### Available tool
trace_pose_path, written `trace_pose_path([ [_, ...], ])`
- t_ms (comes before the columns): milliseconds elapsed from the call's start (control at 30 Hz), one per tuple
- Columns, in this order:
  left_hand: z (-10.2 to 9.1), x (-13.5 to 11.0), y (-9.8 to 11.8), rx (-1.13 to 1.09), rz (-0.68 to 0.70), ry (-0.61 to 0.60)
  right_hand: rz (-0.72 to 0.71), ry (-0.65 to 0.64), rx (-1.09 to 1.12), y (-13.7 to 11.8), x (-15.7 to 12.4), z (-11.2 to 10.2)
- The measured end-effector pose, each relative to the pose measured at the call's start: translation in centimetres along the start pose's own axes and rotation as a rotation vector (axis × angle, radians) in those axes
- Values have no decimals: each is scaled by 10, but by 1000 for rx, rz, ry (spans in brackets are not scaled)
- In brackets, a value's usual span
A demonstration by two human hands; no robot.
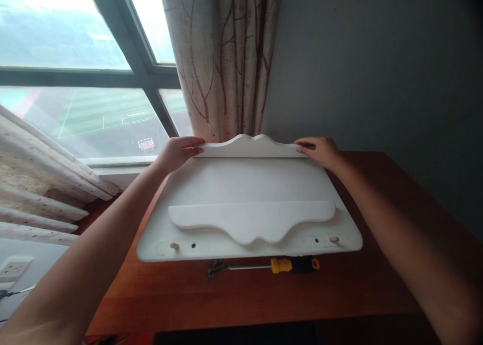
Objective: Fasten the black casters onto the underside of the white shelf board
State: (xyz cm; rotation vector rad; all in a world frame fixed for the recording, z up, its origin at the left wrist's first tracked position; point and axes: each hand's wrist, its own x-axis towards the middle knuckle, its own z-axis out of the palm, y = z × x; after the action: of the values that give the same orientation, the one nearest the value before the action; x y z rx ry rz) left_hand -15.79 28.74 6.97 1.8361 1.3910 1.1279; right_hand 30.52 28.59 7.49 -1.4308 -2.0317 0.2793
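A large white board (241, 181) lies flat on the reddish wooden table (234, 294). At its far edge stands a white scalloped panel (247, 148), upright on the board. My left hand (177, 153) grips the panel's left end and my right hand (320, 150) grips its right end. A second scalloped white panel (251, 219) lies flat on the board nearer me. Two wooden dowels (174, 245) (333, 239) stick up near the board's front corners, each beside a small dark hole.
A screwdriver (264, 266) with a yellow and black handle lies on the table just in front of the board. A patterned curtain (222, 58) hangs behind, beside a window (83, 83). A grey wall stands at right. A wall socket (15, 267) sits low left.
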Motion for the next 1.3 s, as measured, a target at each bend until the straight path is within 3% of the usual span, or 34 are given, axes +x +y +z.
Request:
trace_pose_path([
  [333,1,-3,-6,13,68,-3,-5,11,24,10,-6,9],
  [833,1,-8,-10,316,221,-21,-44,54,-114,8,-14,17],
  [1033,3,-12,-1,395,167,-24,-37,6,-182,2,-10,19],
  [1167,-1,-25,13,413,179,-33,-55,-15,-169,-10,-18,13],
  [1300,-15,-61,31,344,234,62,-112,51,-137,-25,-56,-5],
])
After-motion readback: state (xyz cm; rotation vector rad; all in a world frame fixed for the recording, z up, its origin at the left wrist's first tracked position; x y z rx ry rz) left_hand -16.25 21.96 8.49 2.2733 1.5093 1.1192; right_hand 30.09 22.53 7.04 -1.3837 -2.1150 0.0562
